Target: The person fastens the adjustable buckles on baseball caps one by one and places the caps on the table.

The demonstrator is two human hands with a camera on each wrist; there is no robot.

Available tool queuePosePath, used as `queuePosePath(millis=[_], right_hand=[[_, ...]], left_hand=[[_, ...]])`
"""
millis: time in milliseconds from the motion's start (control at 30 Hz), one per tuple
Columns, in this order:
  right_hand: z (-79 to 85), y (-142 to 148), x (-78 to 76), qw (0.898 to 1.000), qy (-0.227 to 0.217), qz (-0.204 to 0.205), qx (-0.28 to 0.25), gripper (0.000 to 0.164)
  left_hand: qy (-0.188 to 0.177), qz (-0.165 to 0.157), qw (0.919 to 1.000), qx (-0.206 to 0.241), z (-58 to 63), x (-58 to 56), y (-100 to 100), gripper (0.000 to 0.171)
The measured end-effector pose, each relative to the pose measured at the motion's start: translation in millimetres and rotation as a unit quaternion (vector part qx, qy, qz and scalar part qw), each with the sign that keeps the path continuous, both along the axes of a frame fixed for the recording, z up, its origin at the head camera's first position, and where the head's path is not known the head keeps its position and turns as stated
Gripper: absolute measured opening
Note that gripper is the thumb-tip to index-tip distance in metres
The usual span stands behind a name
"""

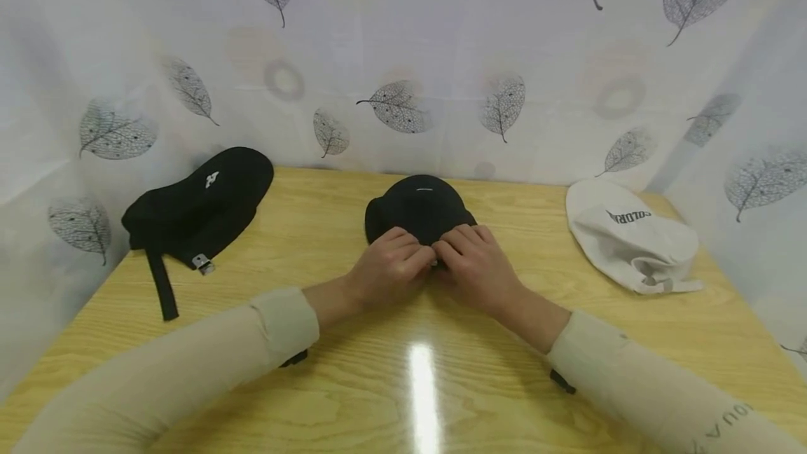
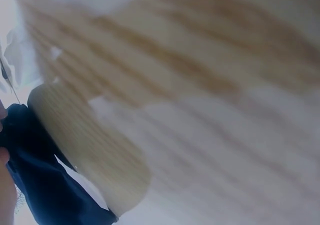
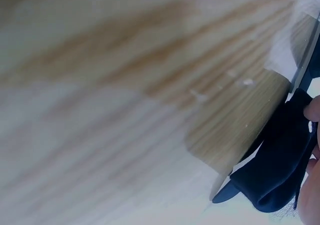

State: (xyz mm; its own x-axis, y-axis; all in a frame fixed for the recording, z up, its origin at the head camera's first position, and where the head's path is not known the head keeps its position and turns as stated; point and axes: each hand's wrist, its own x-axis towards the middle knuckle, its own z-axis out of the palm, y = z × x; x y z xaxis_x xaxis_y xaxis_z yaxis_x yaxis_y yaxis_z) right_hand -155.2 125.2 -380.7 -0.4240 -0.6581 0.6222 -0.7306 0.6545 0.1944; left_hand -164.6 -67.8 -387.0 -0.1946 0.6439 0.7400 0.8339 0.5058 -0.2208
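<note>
A black cap (image 1: 421, 209) with a short pale mark on its crown sits at the middle back of the table. My left hand (image 1: 389, 266) grips its near edge, fingers curled. Close beside it, my right hand (image 1: 479, 268) pinches the same edge, the two thumbs nearly meeting. Between the hands a small bright bit shows; the rest of that edge is hidden under the fingers. Dark cap cloth (image 2: 45, 185) fills the lower left of the left wrist view, with fingertips at the border. On the right wrist view's right side, a thumb presses the cap cloth (image 3: 275, 170).
Another black cap (image 1: 208, 205) with a white emblem lies at the back left, its strap (image 1: 162, 286) trailing toward the front and a metal buckle (image 1: 203, 263) showing. A white cap (image 1: 630, 230) with dark lettering lies at the back right. Leaf-printed curtain (image 1: 441, 40) borders the wooden table (image 1: 353, 384).
</note>
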Motion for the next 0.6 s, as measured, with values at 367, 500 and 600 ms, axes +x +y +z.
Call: queuePosePath(millis=[367,500,600], right_hand=[[-3.0,-1.5,-0.7,1.000,0.011,0.014,-0.012,0.028],[-3.0,-1.3,-1.4,1.000,0.012,0.014,-0.019,0.029],[-2.2,-1.1,-1.1,1.000,0.007,0.007,-0.021,0.027]], left_hand=[[-0.003,-0.007,0.9999,0.010,-0.3,1.0,0.5,0.016],[0.006,-0.015,0.9997,0.020,0.3,0.9,1.1,0.014],[0.008,-0.021,0.9994,0.026,1.0,0.7,1.3,0.010]])
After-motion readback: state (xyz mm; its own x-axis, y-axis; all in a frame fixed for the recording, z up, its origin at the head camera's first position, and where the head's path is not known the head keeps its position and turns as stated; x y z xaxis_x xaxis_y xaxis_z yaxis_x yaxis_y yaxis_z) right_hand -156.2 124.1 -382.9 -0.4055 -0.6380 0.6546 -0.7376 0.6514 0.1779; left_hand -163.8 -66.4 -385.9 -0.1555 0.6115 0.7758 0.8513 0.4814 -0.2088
